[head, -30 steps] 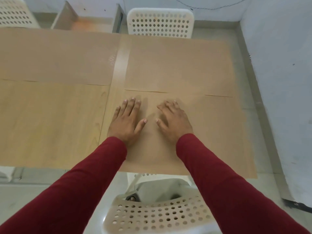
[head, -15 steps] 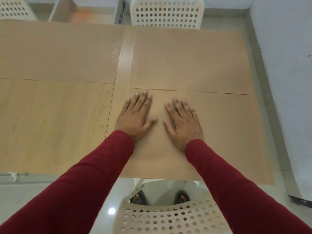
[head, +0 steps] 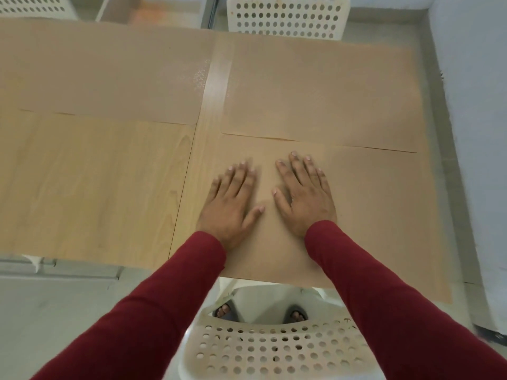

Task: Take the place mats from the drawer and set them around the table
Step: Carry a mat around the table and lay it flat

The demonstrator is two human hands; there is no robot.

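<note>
Mat point(head: 370, 215) under my flat, spread left hand point(head: 229, 200) and right hand point(head: 304, 198) looks thin and floppy, so I'd lift it by an edge.

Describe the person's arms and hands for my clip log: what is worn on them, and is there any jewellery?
Both arms wear long, plain dark red sleeves, the left sleeve and right sleeve, each ending at the wrist with no visible print or markings. The left hand and right hand are bare: no gloves, and no rings or watch show. Fingernails look short and unpainted.
</note>
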